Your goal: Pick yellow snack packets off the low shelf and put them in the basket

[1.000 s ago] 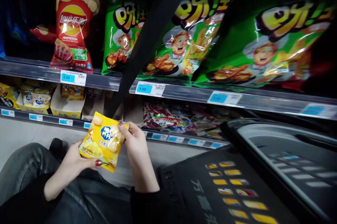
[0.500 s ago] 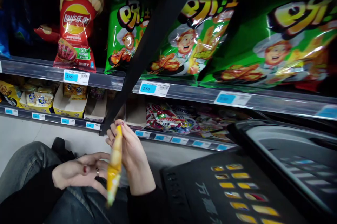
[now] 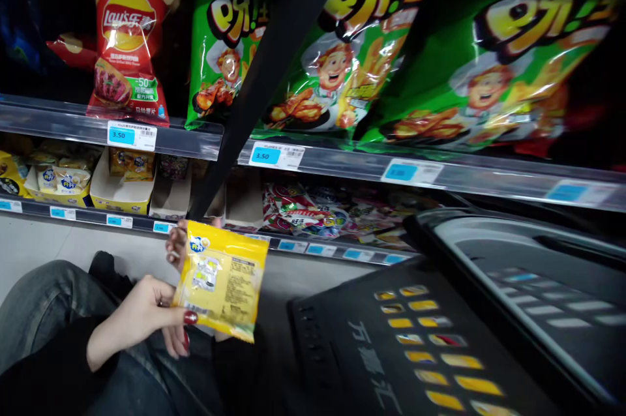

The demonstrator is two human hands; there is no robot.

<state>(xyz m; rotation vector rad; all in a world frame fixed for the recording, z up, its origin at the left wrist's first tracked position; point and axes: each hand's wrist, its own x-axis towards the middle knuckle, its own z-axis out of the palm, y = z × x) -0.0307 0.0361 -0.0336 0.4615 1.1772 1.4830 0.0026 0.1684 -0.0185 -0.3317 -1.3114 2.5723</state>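
A flat yellow snack packet (image 3: 222,279) is held up over my lap, its printed side with small text facing me. My left hand (image 3: 141,315) pinches its lower left corner, thumb with dark red nail on the front. Behind the packet is my right hand (image 3: 176,250), mostly hidden; its curled fingers show past the upper left edge, gripping there. Close by on the right stands a black shopping basket (image 3: 337,338), with yellow packets (image 3: 443,360) showing through its side holes.
On the upper shelf stand a red chip bag (image 3: 130,44) and several green chip bags (image 3: 323,77). Below are open cartons (image 3: 122,191) of small packets and colourful bags (image 3: 298,210). A slanting black post (image 3: 274,70) divides the shelves.
The yellow packet has turned from edge-on to show its broad printed side. My left hand, earlier open beside it, now grips its corner. My right hand has moved left, behind the packet.
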